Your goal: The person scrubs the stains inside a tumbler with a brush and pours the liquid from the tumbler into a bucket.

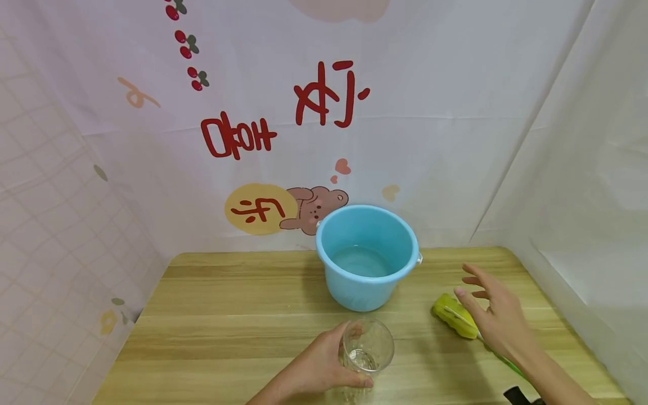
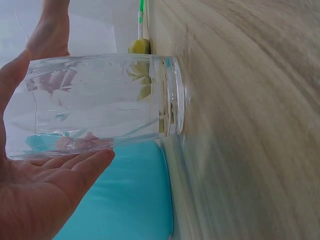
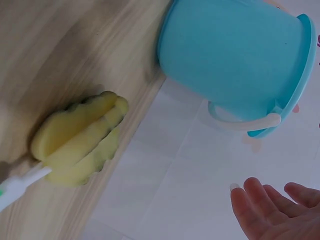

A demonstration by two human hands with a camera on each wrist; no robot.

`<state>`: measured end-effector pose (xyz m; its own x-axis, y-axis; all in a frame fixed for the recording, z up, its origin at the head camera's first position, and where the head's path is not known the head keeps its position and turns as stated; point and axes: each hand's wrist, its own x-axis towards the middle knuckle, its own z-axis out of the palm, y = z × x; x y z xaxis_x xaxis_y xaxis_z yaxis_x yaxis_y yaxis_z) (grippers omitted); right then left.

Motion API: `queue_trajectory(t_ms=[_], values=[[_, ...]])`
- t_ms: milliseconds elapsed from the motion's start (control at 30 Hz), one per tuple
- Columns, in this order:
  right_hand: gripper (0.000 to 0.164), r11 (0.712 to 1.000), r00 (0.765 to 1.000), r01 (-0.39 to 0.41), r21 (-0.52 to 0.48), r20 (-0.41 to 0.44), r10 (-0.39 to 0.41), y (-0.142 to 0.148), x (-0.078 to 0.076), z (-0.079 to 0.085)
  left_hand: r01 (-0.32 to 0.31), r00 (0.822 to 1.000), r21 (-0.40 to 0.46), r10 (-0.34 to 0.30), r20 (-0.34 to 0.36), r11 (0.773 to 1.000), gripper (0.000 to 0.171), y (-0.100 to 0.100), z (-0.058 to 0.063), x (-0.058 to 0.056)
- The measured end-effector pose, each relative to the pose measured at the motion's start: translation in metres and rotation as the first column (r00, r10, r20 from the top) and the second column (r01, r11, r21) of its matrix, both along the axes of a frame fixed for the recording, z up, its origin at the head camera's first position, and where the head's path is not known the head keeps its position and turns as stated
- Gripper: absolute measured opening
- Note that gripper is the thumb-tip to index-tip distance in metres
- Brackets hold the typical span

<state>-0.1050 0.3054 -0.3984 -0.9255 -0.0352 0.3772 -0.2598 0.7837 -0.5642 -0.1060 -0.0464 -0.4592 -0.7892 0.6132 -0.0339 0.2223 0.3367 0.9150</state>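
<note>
My left hand (image 1: 324,360) holds a clear glass cup (image 1: 368,346) round its side, near the front middle of the wooden table. In the left wrist view the glass (image 2: 95,105) is upright with its base at the tabletop; thumb and fingers lie on opposite sides. My right hand (image 1: 498,315) hovers above a yellow sponge brush (image 1: 455,316), its fingers apart and loosely bent, holding nothing. The right wrist view shows the brush's ridged sponge head (image 3: 82,137) lying on the table, with a white and green handle partly out of frame.
A light blue bucket (image 1: 361,292) with some water in it stands at the back of the table (image 1: 228,315), behind the glass. Its white handle (image 3: 245,122) hangs at the side. Printed white cloth (image 1: 430,140) hangs behind the table and along both sides.
</note>
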Motion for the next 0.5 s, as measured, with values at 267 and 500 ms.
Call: queue_trajectory(t_ms=[267, 500], values=[[0.056, 1.000, 1.000, -0.018, -0.003, 0.005, 0.018, -0.015, -0.016, 0.004, -0.006, 1.000, 0.003, 0.006, -0.004, 1.000, 0.078, 0.001, 0.001, 0.001], [0.055, 0.999, 0.999, -0.014, -0.048, 0.031, 0.015, -0.027, -0.029, 0.003, -0.006, 1.000, 0.004, 0.006, 0.008, 1.000, 0.078, 0.000, 0.002, 0.002]])
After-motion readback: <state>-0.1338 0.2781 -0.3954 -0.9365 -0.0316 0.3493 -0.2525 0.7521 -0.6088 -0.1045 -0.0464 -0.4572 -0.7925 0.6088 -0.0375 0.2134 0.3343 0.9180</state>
